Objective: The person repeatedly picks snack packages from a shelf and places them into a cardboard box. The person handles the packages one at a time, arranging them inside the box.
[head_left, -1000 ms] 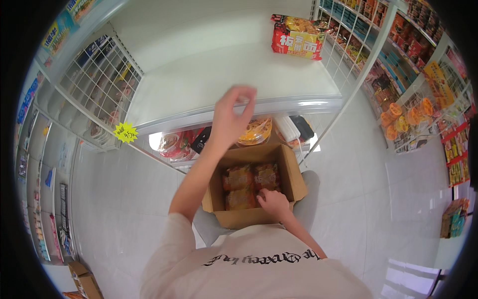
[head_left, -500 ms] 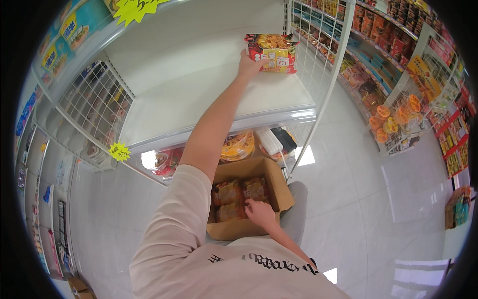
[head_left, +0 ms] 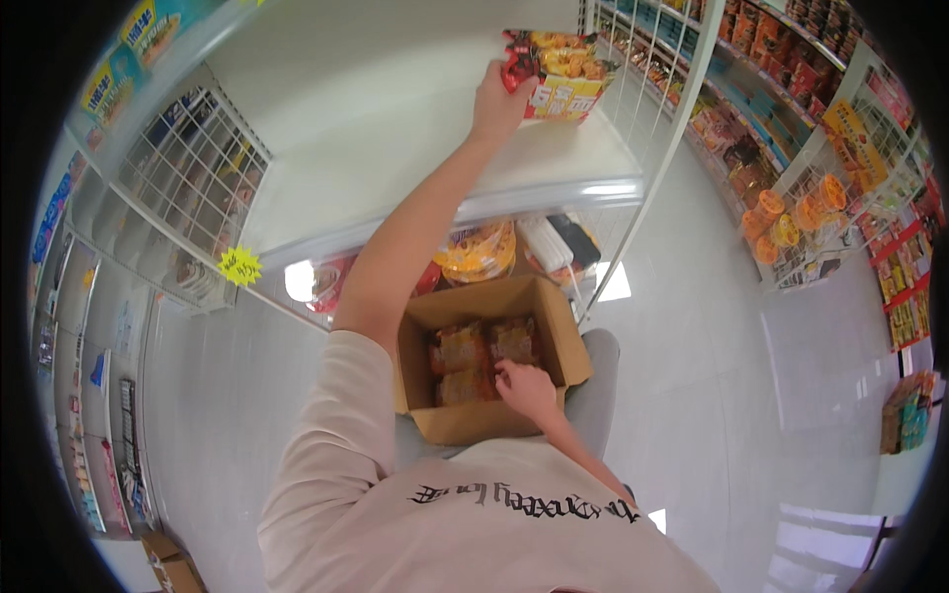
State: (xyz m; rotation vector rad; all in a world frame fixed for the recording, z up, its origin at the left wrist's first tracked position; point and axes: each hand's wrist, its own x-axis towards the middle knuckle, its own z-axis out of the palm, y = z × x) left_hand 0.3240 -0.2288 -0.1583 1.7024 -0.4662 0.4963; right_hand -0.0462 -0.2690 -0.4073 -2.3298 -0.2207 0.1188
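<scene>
My left hand grips the left side of a red and yellow packet of instant noodles. It holds the packet at the right end of a white shelf, beside a wire side panel. Whether the packet's lower edge touches the shelf is hard to tell. Lower down, an open cardboard box contains several similar noodle packets. Over the box's right part is my right hand, its fingers loosely bent and slightly apart next to the packets, with nothing visible in them. Its fingertips are partly hidden.
Below the shelf edge sit a yellow round package and white and black packages. The wire panel borders the shelf's right end. Stocked shelves line the right aisle, where orange round packages hang. A yellow star tag marks the front left.
My left hand has moved the noodle packet farther back and slightly right, and the packet now looks turned. The right hand stays over the box. The view has shifted a little.
</scene>
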